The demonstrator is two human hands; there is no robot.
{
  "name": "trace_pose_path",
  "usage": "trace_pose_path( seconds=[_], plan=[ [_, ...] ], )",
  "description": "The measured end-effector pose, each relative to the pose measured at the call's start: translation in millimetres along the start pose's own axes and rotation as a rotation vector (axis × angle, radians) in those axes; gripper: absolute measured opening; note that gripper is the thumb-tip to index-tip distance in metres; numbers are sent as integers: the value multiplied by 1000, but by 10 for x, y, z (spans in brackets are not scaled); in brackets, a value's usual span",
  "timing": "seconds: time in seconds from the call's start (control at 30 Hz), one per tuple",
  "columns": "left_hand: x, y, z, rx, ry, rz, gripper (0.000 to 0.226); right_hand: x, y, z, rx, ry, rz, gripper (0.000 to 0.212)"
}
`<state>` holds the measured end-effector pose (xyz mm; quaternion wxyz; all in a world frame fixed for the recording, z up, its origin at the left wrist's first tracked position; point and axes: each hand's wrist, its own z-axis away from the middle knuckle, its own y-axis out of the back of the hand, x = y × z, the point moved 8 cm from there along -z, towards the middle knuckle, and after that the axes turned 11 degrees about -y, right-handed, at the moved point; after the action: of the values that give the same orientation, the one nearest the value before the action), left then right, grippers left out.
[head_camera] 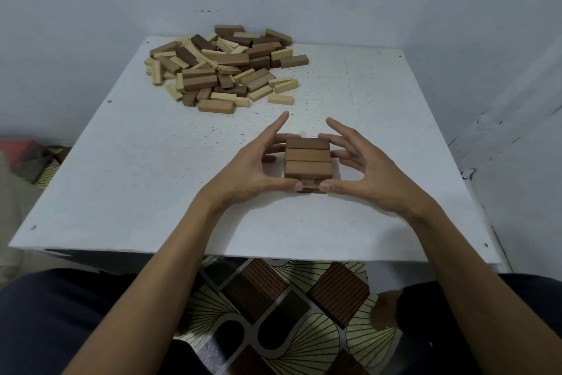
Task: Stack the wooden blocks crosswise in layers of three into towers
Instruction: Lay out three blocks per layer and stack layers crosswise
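Carefully now: with our left hand (255,161) and right hand (362,167) flanking the low tower (307,158) near the front of the surface (152,192), fingers (273,128) spread and nearly straight, thumbs pressing its lower layer, an uneven squeeze could skew its top layer of 3.

Head cam, fwd & down, close over table (121,161).

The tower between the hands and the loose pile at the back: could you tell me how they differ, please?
The tower is ordered, with three brown blocks side by side on top over crosswise layers; the pile lies jumbled. The left hand and right hand touch the tower; nothing touches the pile. Both are wooden blocks on the white table.
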<state>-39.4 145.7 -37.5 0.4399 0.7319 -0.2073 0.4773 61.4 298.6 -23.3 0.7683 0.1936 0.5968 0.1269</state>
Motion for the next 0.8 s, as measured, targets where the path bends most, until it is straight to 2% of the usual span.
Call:
trace_pose_path(
  seconds=[0.3, 0.8],
  plan=[
    [-23, -1, -21, 4, -15, -12, 113, 23, 9, -26, 12, 13, 36, 89],
    [-5, -51, -41, 6, -33, -28, 114, 72, -4, -28, 21, 7, 73, 93]
  ],
)
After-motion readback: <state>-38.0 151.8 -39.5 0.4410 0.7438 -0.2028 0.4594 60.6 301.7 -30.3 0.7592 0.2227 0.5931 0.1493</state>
